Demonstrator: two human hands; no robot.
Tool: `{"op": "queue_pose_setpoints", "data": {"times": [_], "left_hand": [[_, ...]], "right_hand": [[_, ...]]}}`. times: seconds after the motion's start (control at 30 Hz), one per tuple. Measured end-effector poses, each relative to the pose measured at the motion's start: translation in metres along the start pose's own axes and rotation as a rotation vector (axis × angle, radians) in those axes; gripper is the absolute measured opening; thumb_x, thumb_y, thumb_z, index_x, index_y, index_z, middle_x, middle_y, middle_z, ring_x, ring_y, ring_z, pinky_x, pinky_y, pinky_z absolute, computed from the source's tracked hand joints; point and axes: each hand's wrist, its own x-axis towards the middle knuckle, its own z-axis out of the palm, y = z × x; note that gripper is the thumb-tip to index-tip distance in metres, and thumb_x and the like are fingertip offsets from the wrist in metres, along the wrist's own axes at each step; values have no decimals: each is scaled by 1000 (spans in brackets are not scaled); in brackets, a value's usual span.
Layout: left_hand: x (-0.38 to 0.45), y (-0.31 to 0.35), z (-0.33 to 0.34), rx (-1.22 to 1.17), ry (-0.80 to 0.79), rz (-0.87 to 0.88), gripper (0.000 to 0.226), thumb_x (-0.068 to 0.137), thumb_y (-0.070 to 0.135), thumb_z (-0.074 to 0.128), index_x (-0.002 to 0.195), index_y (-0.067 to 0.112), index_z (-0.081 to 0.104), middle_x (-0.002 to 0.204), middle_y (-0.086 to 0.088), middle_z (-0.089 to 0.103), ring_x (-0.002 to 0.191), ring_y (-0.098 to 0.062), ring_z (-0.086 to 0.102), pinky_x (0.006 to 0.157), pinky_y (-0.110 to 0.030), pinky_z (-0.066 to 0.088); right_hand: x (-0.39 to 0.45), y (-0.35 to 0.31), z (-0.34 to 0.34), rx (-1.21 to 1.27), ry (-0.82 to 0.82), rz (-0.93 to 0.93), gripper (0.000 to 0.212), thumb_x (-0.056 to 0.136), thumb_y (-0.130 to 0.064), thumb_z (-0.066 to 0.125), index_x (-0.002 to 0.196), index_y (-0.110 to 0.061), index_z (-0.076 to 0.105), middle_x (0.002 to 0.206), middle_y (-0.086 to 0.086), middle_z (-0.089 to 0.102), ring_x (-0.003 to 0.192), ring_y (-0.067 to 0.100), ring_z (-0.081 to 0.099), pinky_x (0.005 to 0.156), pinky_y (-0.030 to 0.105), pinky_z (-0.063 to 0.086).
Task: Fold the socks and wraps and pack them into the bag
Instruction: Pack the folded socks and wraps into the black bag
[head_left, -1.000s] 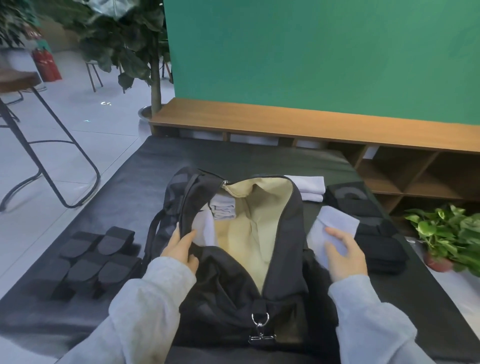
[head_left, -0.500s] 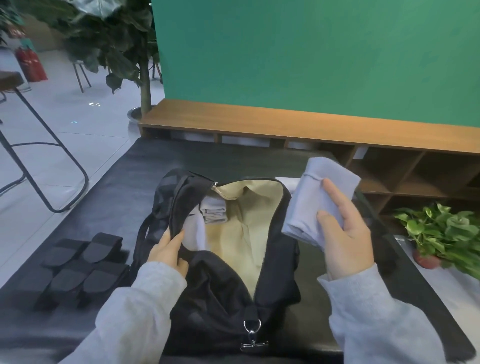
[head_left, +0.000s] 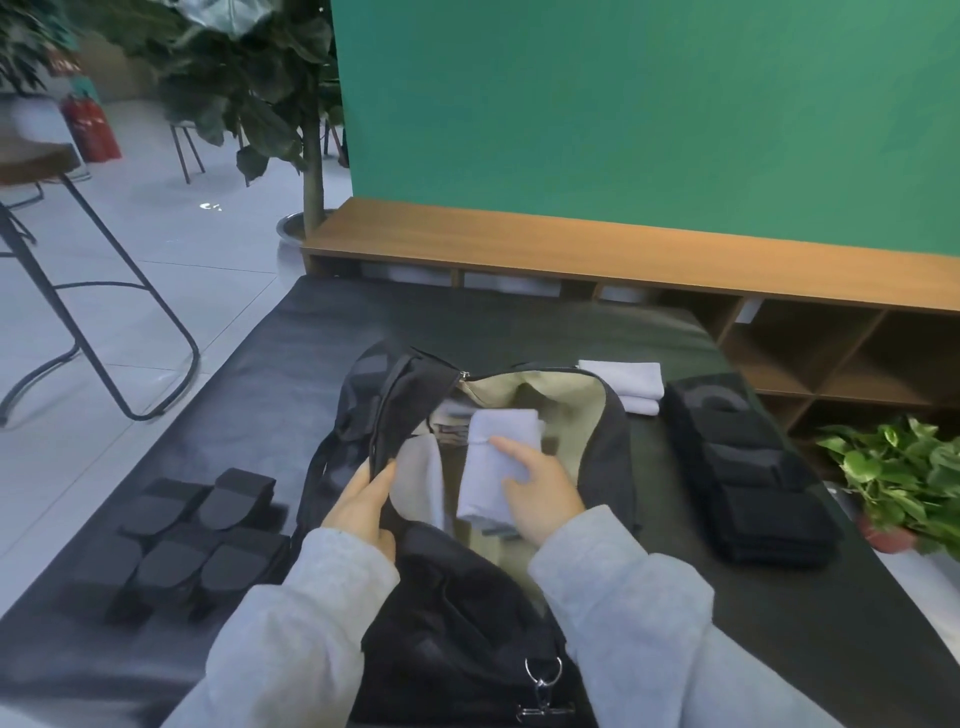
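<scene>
Down over the open mouth of the black bag right now: a folded pale-grey sock, lying lengthways above the beige lining, held by the right hand. Thumb out of sight beneath the fabric, index finger stretched along the top toward the folded edge, the other fingers curled against the near side, so a loose pinch rather than a fist. Over on the other side, left hand gripping the bag's left rim, fingers hooked over the dark edge and pulling it wide, thumb hard to make out. Deeper inside the bag, just beyond the held sock, another folded grey piece against the lining. Behind the bag, touching its far rim or just beside it, a small stack of folded pale socks. On the black table, a row of black wraps stacked to the right, well apart from the hand, and rolled black pieces grouped to the left.
</scene>
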Motion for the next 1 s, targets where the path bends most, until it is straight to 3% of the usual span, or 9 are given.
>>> {"op": "queue_pose_setpoints", "data": {"times": [0.2,0.33,0.43,0.57,0.63,0.7,0.83,0.93,1.0], "left_hand": [[-2,4,-12,27,-56,-95,65,90,-7,42,146,19,23,153,3,19,141,-17,21,112,-24,21],[-3,10,-21,53,-34,-94,68,89,-9,39,146,22,22,155,8,15,140,-15,23,110,-25,27],[-2,11,-23,88,-33,-83,67,90,-7,39,147,22,20,155,7,13,140,-14,22,110,-25,28],[-1,15,-20,93,-46,-90,68,90,-6,40,147,22,18,156,7,11,140,-16,25,109,-24,29],[0,15,-17,87,-37,-94,66,91,-3,42,147,23,19,155,7,13,136,-17,32,108,-26,31],[1,15,-13,78,-27,-72,64,91,0,44,147,23,21,154,7,17,137,-16,30,109,-25,30],[10,13,0,45,-26,-14,59,91,5,46,145,20,27,150,9,24,135,-12,30,109,-22,28],[16,12,14,11,-45,2,55,92,9,50,143,21,32,149,9,24,134,-10,30,106,-17,25],[20,11,24,65,-34,66,56,92,20,52,143,25,31,153,7,17,138,-13,25,111,-24,25]], "right_hand": [[9,10,26,-123,-102,70,51,87,4,33,119,-30,55,118,7,51,95,24,54,79,28,46],[11,-6,29,75,-104,41,41,82,3,33,100,-28,53,98,1,51,76,17,46,64,26,37],[12,-5,31,112,-104,40,36,83,2,34,99,-24,52,91,-1,47,67,12,42,57,21,35],[14,11,32,1,-139,103,42,88,2,32,110,-27,52,114,2,50,88,17,51,65,21,40],[16,16,32,-111,-138,77,41,91,-3,35,117,-30,52,126,4,46,107,22,50,87,27,42],[14,17,28,-200,-117,29,39,94,-10,38,123,-32,51,133,5,40,123,24,40,103,29,33],[4,8,9,-198,-94,-120,38,93,-14,44,128,-29,51,134,-1,40,128,15,34,101,22,27],[-9,-4,-10,-73,-39,-228,31,93,-11,47,119,-26,56,127,-8,45,123,8,39,94,12,29],[-16,-12,-26,11,38,-308,28,92,-9,49,111,-25,60,120,-11,49,114,1,45,88,4,31]]}}
